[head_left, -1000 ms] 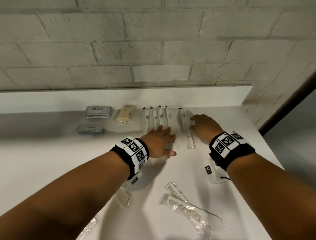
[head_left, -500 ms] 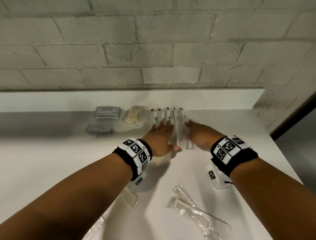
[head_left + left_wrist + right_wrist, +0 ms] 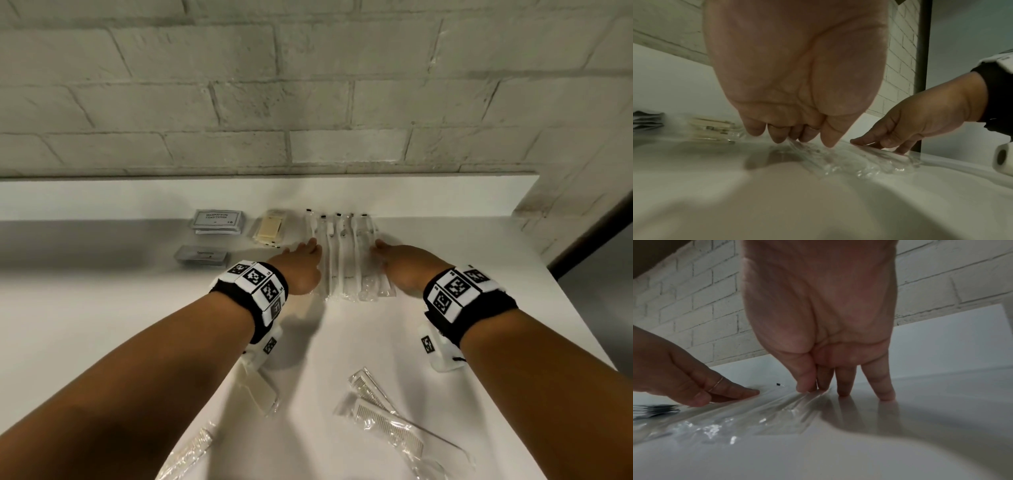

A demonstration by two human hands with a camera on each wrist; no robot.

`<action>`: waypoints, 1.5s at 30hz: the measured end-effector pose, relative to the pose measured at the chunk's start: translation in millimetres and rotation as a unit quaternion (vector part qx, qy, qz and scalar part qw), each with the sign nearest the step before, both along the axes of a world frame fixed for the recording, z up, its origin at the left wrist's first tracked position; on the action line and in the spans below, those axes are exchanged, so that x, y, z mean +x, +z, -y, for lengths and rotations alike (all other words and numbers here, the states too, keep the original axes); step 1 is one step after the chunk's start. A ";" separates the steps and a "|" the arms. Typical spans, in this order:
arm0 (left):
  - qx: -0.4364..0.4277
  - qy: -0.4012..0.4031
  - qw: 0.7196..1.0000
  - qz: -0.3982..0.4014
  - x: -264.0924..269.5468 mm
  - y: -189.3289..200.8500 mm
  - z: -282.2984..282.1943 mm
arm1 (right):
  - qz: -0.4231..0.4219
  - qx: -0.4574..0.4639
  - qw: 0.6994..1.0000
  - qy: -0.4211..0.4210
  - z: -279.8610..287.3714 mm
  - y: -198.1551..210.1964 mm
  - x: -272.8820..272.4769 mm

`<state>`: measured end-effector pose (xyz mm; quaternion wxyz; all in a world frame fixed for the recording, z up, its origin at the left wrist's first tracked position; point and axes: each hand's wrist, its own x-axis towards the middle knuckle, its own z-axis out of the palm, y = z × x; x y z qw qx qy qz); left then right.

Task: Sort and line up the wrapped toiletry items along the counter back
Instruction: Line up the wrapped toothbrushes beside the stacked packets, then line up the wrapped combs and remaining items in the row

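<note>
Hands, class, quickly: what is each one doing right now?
Left hand: open, straight fingers pressing the row of wrapped toothbrushes.
Right hand: open, pressing the row's other side.

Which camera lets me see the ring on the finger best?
The right wrist view. There the thin ring shows clearly as a band round a finger of the left hand, which rests on the wrapped toothbrushes. The left wrist view shows only a faint glint of it; in the head view it is hidden.

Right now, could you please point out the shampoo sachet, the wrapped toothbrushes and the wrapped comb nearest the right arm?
shampoo sachet (image 3: pixel 218 219): head view, on its printed label.
wrapped toothbrushes (image 3: pixel 346 260): head view, mid-handle of a middle brush.
wrapped comb (image 3: pixel 388 428): head view, on its teeth.
</note>
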<state>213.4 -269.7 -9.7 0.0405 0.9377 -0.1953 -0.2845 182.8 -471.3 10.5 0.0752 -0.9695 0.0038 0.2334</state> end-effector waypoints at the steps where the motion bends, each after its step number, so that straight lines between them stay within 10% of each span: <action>1: -0.010 0.003 1.000 -0.001 -0.1 0.4 -0.3 | 0.000 0.001 1.000 0.003 1.2 -1.1 0.4; 22: -0.100 0.045 0.987 0.120 -54.5 33.1 -38.9 | 0.030 0.037 0.997 -0.067 29.3 -12.7 -24.9; 29: 0.153 -0.032 0.987 0.048 -127.3 25.2 -93.6 | -0.037 0.082 0.995 -0.049 18.3 6.2 -125.8; 36: 0.098 -0.042 0.985 0.132 -159.3 15.6 -92.8 | 0.036 -0.068 0.996 0.046 -35.2 -15.6 -196.8; 45: -0.094 0.147 0.978 0.111 -203.0 49.6 -145.5 | 0.086 -0.067 0.991 0.074 -47.2 3.8 -206.3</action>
